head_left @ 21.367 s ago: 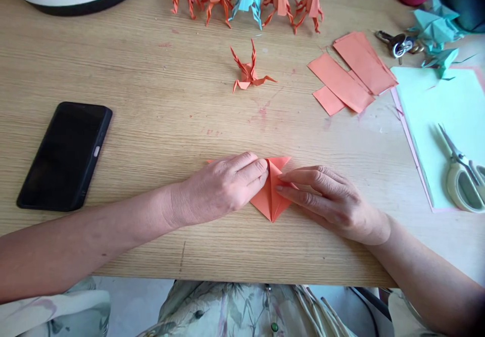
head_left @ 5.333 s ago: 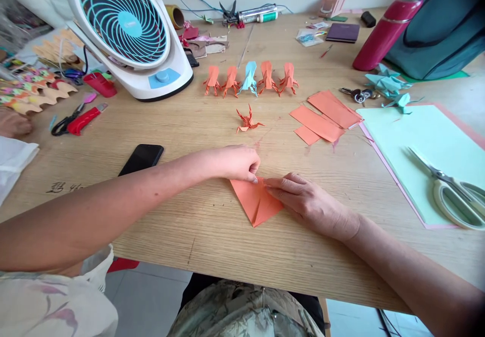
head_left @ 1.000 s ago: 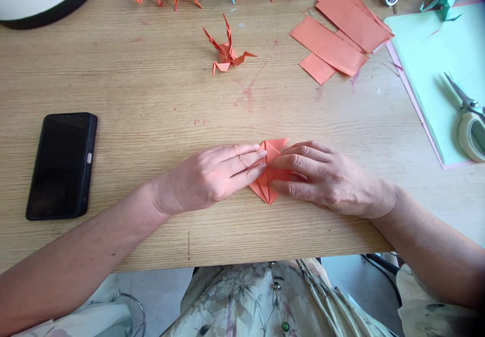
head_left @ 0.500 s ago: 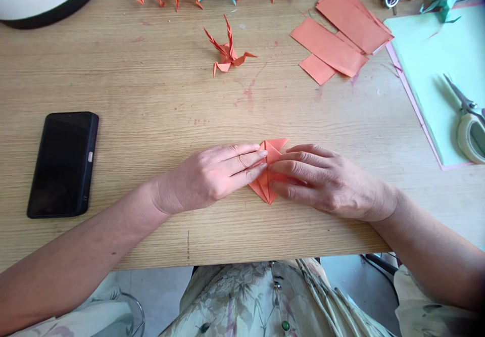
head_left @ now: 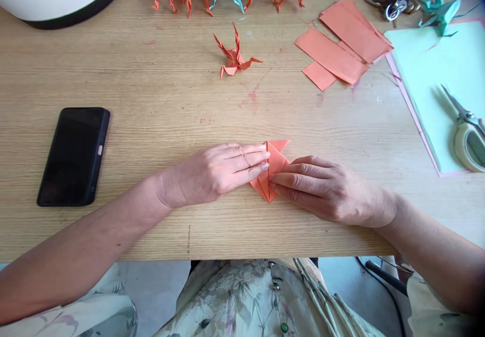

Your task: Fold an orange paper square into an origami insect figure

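Under both hands [head_left: 220, 172], orange paper [head_left: 277, 161]

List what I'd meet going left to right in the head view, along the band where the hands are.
Black phone, left hand, folded orange paper, right hand, scissors.

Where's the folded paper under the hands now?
In the head view, the folded paper lies just right of centre, near the table's front edge, with the left hand and right hand on it.
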A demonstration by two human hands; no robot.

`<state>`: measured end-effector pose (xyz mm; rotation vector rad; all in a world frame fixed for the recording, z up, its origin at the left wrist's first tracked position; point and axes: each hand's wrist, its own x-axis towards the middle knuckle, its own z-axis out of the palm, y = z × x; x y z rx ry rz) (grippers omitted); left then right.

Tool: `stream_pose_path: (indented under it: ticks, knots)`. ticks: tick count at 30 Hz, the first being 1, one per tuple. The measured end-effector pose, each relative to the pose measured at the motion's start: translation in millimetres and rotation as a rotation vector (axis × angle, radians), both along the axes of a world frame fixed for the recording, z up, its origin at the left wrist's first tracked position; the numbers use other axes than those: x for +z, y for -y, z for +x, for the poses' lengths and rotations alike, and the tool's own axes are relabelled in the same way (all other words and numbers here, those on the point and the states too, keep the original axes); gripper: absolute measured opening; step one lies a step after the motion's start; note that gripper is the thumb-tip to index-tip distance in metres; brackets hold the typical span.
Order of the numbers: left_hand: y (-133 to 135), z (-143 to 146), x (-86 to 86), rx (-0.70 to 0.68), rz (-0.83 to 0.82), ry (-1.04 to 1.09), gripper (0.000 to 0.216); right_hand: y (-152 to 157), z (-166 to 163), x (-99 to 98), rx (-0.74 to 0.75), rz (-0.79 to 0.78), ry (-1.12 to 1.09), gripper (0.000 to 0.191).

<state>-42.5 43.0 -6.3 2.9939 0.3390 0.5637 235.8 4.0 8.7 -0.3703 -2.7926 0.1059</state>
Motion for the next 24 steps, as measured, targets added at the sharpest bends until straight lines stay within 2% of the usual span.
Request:
stream_pose_path:
  ticks: [11, 24]
  knots:
    - [-0.6, -1.9, 2.1, -0.043, -0.116, -0.024, 0.045, 4.5, 2.6, -0.7, -0.039, -0.176, -0.018, 0.031]
    - [0.8, -4.7, 0.9, -0.034, -0.125, -0.047, 0.047, 4.2, 5.0, -5.5, -0.020, -0.169, 0.011, 0.037]
